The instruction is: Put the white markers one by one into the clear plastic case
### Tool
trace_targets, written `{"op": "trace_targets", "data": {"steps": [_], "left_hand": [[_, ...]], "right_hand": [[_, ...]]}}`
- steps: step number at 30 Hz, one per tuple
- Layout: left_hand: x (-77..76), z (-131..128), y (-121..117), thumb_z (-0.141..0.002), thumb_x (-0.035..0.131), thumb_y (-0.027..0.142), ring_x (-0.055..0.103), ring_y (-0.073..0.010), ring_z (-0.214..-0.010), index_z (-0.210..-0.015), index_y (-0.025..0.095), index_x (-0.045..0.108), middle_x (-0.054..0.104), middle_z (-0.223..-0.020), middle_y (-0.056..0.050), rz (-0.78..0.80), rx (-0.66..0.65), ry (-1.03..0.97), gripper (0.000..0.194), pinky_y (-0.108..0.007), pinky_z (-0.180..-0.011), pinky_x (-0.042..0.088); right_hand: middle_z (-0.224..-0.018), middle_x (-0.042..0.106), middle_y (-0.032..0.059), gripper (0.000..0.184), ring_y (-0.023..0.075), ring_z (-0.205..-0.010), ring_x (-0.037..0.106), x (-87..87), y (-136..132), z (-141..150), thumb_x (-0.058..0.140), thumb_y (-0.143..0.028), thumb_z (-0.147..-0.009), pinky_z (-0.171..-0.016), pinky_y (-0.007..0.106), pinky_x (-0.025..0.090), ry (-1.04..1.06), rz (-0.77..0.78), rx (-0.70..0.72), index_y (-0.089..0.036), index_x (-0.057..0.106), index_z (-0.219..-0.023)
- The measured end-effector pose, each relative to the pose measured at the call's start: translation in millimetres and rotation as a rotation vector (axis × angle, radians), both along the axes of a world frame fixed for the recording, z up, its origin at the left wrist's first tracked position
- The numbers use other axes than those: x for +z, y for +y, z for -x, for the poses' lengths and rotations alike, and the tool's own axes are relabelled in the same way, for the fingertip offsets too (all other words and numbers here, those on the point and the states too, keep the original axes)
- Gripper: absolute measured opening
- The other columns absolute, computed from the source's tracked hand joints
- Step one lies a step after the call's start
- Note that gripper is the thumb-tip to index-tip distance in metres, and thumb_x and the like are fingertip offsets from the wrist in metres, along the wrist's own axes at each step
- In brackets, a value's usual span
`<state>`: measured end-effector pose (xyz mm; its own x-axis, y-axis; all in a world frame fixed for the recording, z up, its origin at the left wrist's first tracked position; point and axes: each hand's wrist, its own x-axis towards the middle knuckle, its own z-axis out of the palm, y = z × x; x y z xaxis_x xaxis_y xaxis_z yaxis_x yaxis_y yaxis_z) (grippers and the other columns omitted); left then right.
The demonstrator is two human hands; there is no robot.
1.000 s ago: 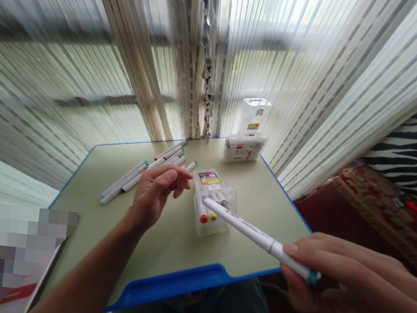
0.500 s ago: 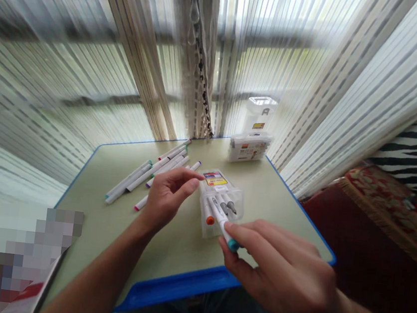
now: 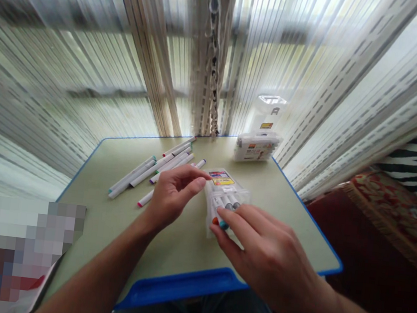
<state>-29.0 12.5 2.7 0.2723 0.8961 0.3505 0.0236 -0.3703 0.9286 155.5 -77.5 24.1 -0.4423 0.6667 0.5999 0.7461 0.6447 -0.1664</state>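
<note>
**Marker at the case mouth**

A teal-capped marker (image 3: 222, 222) is pinched by the right hand (image 3: 265, 253) at the open end of the clear case (image 3: 227, 194). The case's left side is touched by the loosely curled, empty left hand (image 3: 174, 195) on the table (image 3: 119, 216).

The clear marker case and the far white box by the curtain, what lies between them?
Only bare table between the clear marker case and the white box, seen in the head view.

Right hand (image 3: 268, 254) pinches teal-capped marker (image 3: 223, 220) at clear marker case (image 3: 224, 198) mouth; left hand (image 3: 172, 195) steadies case on tabletop (image 3: 111, 216).
</note>
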Motion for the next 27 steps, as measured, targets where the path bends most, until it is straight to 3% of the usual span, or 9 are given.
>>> {"op": "trace_targets", "data": {"steps": [10, 17, 27], "left_hand": [[1.2, 0.3, 0.2, -0.085, 0.066, 0.022, 0.047, -0.0091, -0.054, -0.084, 0.016, 0.078, 0.054, -0.057, 0.004, 0.002, 0.009, 0.006, 0.013, -0.022, -0.055, 0.04], [-0.6, 1.4, 1.1, -0.087, 0.066, 0.024, 0.051, -0.0098, -0.057, -0.087, 0.017, 0.078, 0.059, -0.06, 0.003, 0.02, -0.003, 0.001, 0.013, -0.022, -0.057, 0.041], [2.3, 2.2, 1.5, -0.084, 0.067, 0.028, 0.057, -0.0123, -0.06, -0.085, 0.015, 0.077, 0.069, -0.07, -0.002, 0.028, 0.054, 0.036, 0.017, -0.023, -0.055, 0.042]], "right_hand": [[-0.075, 0.065, 0.0045, 0.02, 0.0202, -0.066, 0.064, -5.1, 7.0, -1.5, 0.058, -0.028, -0.099, -0.06, 0.034, 0.041, -0.07, 0.031, -0.048, -0.012, 0.07, -0.097], [-0.07, 0.063, 0.004, 0.024, 0.0185, -0.061, 0.06, -4.1, 10.3, 1.7, 0.059, -0.034, -0.098, -0.057, 0.033, 0.035, -0.088, 0.038, -0.12, -0.016, 0.067, -0.084], [-0.073, 0.068, 0.0052, 0.021, 0.0177, -0.063, 0.064, -1.4, 5.2, -6.0, 0.062, -0.031, -0.096, -0.058, 0.031, 0.044, 0.034, -0.011, -0.064, -0.013, 0.072, -0.094]]}}
